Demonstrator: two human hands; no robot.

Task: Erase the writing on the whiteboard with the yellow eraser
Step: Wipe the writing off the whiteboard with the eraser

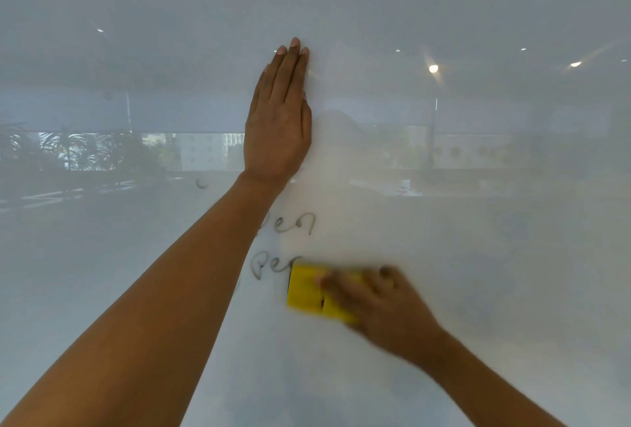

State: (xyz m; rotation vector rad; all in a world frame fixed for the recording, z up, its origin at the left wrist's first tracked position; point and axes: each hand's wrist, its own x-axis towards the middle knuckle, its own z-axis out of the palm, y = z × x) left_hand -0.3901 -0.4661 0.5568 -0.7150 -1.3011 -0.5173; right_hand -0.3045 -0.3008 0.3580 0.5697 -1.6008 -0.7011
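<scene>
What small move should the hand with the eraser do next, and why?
Probably slide the yellow eraser left: the right hand presses it to the whiteboard just right of the lower writing, which remains. The upper word comes after. The left hand rests flat above.

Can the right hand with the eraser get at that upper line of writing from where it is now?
Probably yes. The right hand presses the yellow eraser on the whiteboard just below the upper writing, with bare board between. Only the left forearm covers that word's left end.
</scene>
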